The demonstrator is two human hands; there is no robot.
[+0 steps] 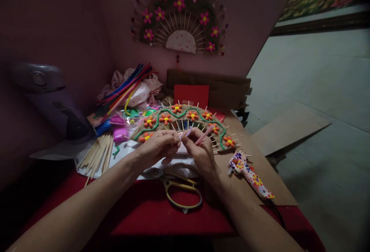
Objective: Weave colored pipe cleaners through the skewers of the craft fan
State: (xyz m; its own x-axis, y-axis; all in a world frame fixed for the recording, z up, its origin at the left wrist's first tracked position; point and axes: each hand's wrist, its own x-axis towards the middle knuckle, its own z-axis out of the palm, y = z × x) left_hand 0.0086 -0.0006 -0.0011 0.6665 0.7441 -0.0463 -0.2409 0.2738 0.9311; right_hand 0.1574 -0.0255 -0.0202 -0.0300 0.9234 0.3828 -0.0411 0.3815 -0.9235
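Observation:
Both my hands meet over the table's middle, fingertips close together. My left hand (166, 143) pinches the end of what looks like a pale pink pipe cleaner. My right hand (199, 149) is closed on the same pale pink pipe cleaner (205, 134), whose free length sticks out past the fingers to the upper right. Just behind the hands lies a half-round twine-covered fan (157, 119) with orange flowers, a wavy green line and thin sticks. Scissors (183, 197) with worn gold-coloured handles lie below the hands, their blades partly hidden.
Wooden sticks (98, 151) and bright pipe cleaners (127, 90) lie left, near a tall purple container (58, 105). A flower-patterned glue gun (250, 175) rests on brown cardboard (245, 140) at right. A similar fan (180, 12) hangs on the wall. Red cloth (138, 209) covers the front edge.

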